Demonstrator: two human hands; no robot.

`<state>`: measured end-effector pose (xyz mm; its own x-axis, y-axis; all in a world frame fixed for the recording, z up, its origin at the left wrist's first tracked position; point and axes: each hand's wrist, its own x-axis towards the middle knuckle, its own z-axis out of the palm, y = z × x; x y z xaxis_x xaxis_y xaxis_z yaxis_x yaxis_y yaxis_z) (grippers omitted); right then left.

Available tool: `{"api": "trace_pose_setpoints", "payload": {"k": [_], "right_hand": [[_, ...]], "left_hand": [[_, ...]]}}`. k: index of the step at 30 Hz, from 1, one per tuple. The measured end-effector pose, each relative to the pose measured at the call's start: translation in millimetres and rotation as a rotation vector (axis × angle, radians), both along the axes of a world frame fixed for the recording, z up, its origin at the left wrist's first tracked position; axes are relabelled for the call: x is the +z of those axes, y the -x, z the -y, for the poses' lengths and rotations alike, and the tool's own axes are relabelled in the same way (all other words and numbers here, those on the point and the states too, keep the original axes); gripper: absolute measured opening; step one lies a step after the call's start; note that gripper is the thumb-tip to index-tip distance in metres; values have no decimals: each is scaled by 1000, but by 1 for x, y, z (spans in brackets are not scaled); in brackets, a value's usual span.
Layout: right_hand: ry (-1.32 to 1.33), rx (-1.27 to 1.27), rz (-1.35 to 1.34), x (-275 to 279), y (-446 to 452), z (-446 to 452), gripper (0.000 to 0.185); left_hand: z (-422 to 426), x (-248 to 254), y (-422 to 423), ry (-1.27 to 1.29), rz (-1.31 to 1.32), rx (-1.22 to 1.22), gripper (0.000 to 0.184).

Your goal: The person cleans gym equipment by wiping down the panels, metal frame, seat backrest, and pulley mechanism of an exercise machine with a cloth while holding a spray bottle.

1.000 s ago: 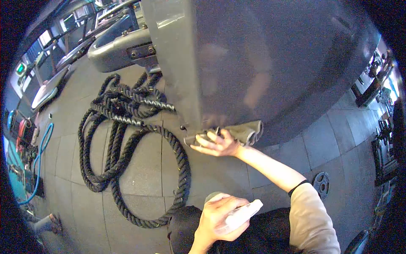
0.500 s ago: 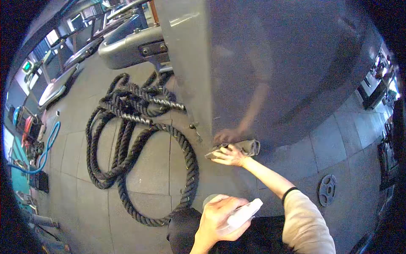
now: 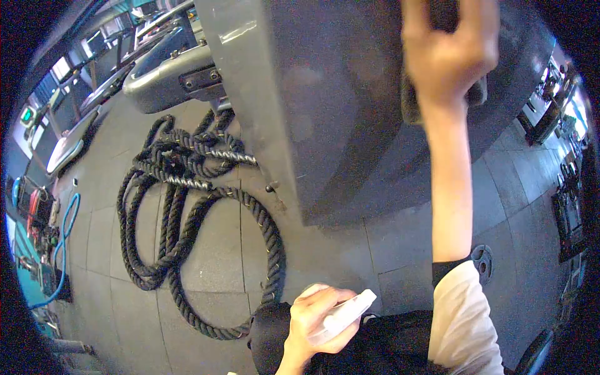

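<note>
Near the bottom centre, my left hand [image 3: 315, 319] is closed around a white spray bottle [image 3: 349, 314], of which mainly the pale top shows. My right hand [image 3: 449, 56] is raised at the upper right, slightly blurred, over the front of a large dark glossy panel [image 3: 350, 125]. Under its palm and fingers is a dark grey-green cloth [image 3: 410, 103], whose edges stick out on both sides of the wrist. Some fingertips run past the top of the view.
Thick black battle rope [image 3: 272, 250] lies coiled on the tiled floor [image 3: 331, 256] at left. A padded machine arm [image 3: 169, 78] juts out above it. A weight plate [image 3: 482, 264] is partly behind my right forearm. Blue tubing [image 3: 64, 250] lies far left.
My right hand has moved with the cloth from the panel's bottom edge up and right, much higher on the panel. My left hand has stayed low, still around the bottle.
</note>
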<state>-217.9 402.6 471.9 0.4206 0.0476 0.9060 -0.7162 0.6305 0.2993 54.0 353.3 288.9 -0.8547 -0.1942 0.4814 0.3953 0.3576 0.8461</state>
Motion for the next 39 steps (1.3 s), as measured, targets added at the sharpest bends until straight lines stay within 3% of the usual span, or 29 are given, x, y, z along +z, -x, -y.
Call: {"api": "trace_pose_setpoints", "payload": {"k": [4,6,9,14,17,21,25,30,39], "right_hand": [[-203,145,82,-51,-26,20,33],[-222,41,83,-87,-27,29,34],[-468,35,144,-146,-39,30,33],[-963,224,173,-289,-43,28,39],[-1044,410,238,-395,-32,13,36],[-1207,466,243,-464,-15,-12,24],[-1231,518,193,-442,-12,-13,22],[-1096,402,127,-346,-19,-9,25],[-233,4,10,-115,17,-63,27]], "left_hand": [[-2,9,2,32,-2,13,24],[-3,8,1,44,8,8,24],[-5,8,1,41,9,12,24],[-12,7,0,75,-6,-15,31],[-18,10,4,33,-37,8,23],[-16,4,5,18,18,46,22],[-13,2,5,36,65,46,28],[-9,3,3,61,141,84,23],[-12,-1,14,69,102,-7,23]]}}
